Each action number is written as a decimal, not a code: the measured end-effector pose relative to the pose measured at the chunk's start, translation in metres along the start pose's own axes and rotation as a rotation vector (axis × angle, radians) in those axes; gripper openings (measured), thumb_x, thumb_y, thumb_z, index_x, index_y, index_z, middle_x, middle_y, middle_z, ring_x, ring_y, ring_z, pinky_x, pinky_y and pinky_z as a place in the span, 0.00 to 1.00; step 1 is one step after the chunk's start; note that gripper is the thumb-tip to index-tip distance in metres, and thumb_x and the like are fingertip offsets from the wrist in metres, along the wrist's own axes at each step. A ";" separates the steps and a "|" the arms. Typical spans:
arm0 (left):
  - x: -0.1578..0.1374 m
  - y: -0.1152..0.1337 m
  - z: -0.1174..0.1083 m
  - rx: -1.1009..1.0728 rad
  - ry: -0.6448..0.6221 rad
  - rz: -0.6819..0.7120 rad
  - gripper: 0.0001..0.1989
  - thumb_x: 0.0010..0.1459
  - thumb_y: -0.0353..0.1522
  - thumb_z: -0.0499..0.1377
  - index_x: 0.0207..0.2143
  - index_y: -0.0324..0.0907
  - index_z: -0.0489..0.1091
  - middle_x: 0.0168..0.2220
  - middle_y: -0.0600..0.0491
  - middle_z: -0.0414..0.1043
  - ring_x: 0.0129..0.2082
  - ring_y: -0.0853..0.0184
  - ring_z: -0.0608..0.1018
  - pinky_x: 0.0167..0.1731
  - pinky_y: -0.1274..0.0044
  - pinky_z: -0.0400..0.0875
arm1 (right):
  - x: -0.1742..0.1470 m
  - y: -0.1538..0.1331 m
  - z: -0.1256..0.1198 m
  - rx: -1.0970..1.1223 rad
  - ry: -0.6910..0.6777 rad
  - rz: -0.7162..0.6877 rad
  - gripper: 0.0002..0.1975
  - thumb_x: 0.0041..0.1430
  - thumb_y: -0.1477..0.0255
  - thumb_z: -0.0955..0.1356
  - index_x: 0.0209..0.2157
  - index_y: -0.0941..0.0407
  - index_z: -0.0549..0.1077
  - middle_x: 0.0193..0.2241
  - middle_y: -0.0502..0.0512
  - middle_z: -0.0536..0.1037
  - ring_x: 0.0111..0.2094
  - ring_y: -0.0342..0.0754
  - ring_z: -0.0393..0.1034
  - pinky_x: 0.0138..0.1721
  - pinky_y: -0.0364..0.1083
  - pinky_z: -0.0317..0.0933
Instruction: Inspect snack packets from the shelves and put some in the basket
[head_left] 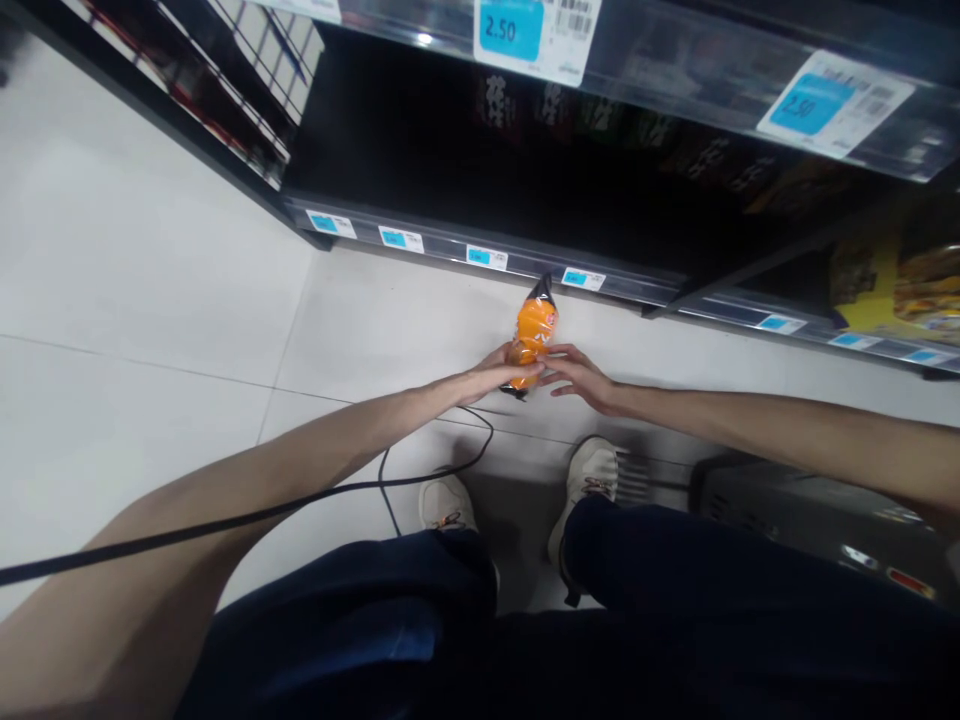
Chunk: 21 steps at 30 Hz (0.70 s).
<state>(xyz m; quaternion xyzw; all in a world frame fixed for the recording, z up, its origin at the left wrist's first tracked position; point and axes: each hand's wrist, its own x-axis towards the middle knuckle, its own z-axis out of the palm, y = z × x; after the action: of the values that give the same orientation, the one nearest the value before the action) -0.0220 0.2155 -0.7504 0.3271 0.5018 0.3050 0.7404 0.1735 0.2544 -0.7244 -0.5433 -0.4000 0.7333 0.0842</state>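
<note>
An orange snack packet (535,325) with dark ends is held up over the pale floor, just in front of the bottom shelf edge. My left hand (491,374) grips its lower part from the left, thumb across the front. On the other side, my right hand (581,378) has its fingers stretched apart, with the fingertips at the packet's right edge. The lower end of the packet is partly covered by my left hand.
A black bottom shelf (420,160) runs across the top, with price tags (486,257) along its edge. Dim packets stand deep inside. A black cable (300,498) crosses my left arm. My shoes (592,470) are below, and a dark grey case (810,520) lies at right.
</note>
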 end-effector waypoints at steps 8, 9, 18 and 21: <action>-0.003 -0.012 -0.007 -0.153 -0.008 -0.011 0.29 0.44 0.29 0.71 0.50 0.38 0.71 0.46 0.46 0.80 0.42 0.60 0.81 0.50 0.65 0.72 | 0.003 0.004 0.000 -0.001 0.031 -0.011 0.21 0.50 0.59 0.77 0.40 0.53 0.70 0.36 0.50 0.80 0.40 0.49 0.76 0.40 0.47 0.64; -0.004 -0.011 -0.005 -0.191 -0.008 -0.018 0.28 0.44 0.28 0.70 0.49 0.37 0.71 0.45 0.46 0.80 0.42 0.59 0.81 0.50 0.65 0.72 | 0.002 0.005 -0.001 -0.008 0.057 -0.017 0.23 0.49 0.57 0.78 0.41 0.53 0.70 0.38 0.52 0.81 0.42 0.50 0.76 0.41 0.48 0.65; -0.006 0.006 0.005 -0.318 -0.166 -0.071 0.24 0.44 0.27 0.68 0.46 0.37 0.73 0.40 0.45 0.82 0.39 0.55 0.83 0.49 0.60 0.73 | -0.005 0.003 -0.008 0.124 -0.184 -0.081 0.25 0.49 0.55 0.78 0.46 0.50 0.78 0.52 0.54 0.79 0.53 0.54 0.72 0.56 0.57 0.65; -0.006 0.005 0.007 -0.253 -0.145 -0.066 0.24 0.44 0.28 0.69 0.46 0.37 0.73 0.41 0.45 0.82 0.41 0.55 0.82 0.49 0.60 0.73 | -0.002 0.004 -0.011 0.130 -0.181 -0.063 0.24 0.47 0.57 0.79 0.45 0.51 0.79 0.49 0.54 0.81 0.50 0.53 0.74 0.56 0.57 0.66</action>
<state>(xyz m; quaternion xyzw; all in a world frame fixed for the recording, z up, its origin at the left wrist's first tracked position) -0.0183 0.2123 -0.7413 0.2357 0.4151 0.3168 0.8197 0.1852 0.2555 -0.7266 -0.4555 -0.3745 0.8007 0.1058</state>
